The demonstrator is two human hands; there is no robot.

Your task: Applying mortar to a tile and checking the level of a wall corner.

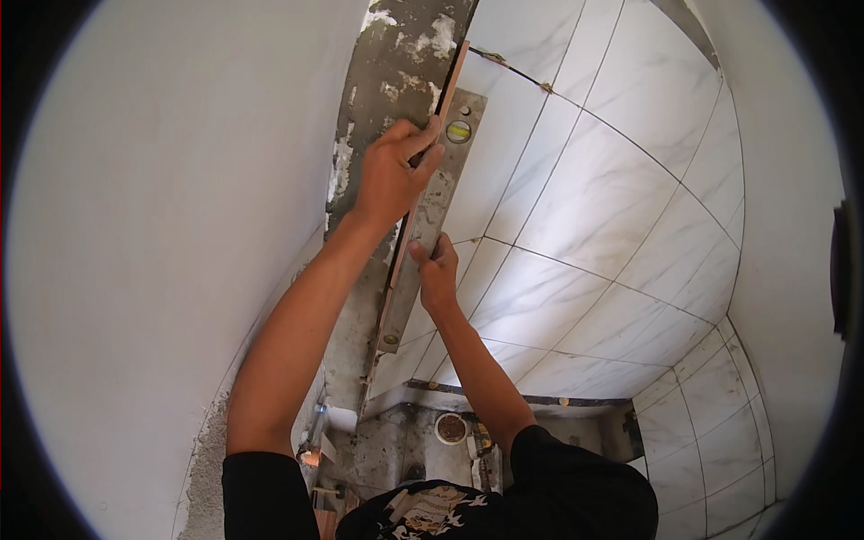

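Observation:
A long grey metal spirit level (438,193) lies tilted along the edge of a white marbled tile wall (576,189). Its round vial near the top shows yellow-green. My right hand (436,274) grips the level's lower half, thumb on its face and fingers curled at its right edge. Higher up, my left hand (394,171) has its fingers bent against the reddish-brown tile edge (454,76), beside the level. Its fingertips are partly hidden there. Left of this edge runs a strip of rough grey mortar (387,81), blotched white.
A smooth white wall (180,180) stands on the left. Small spacers (546,87) sit in some tile joints. Below are a white bucket (452,429) with brown contents, a pipe fitting (310,457) and a dirty floor (382,441). More tiles (711,423) cover the right side.

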